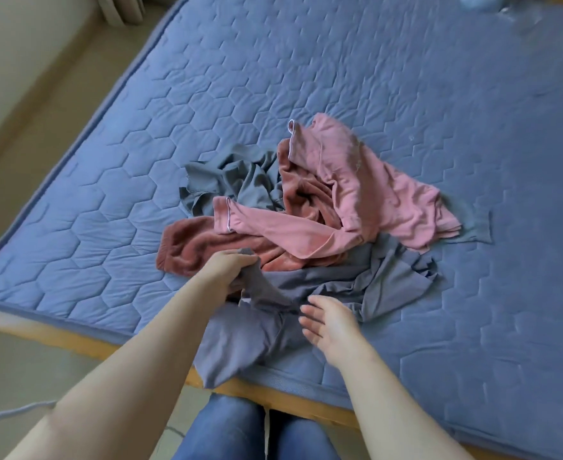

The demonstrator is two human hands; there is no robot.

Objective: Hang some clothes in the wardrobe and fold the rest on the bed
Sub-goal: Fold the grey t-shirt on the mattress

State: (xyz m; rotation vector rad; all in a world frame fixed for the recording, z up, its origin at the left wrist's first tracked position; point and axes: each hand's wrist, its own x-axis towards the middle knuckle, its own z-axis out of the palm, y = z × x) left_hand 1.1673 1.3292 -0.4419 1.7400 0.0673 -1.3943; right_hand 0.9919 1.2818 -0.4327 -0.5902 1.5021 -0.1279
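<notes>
One rumpled grey garment [240, 346] in hand [225, 273]

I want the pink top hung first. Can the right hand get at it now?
Probably yes: the right hand is open and empty, and the pink top lies uppermost on the pile beyond it, nothing covering it.

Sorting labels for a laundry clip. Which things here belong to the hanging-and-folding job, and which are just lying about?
Job: grey garment, gripped by the left hand; pink top; rust fleece garment; grey-green garment; bed; right hand, open by the grey garment.
Lying about: curtain; pale cord on the floor; blurred object at the bed's far corner.
</notes>
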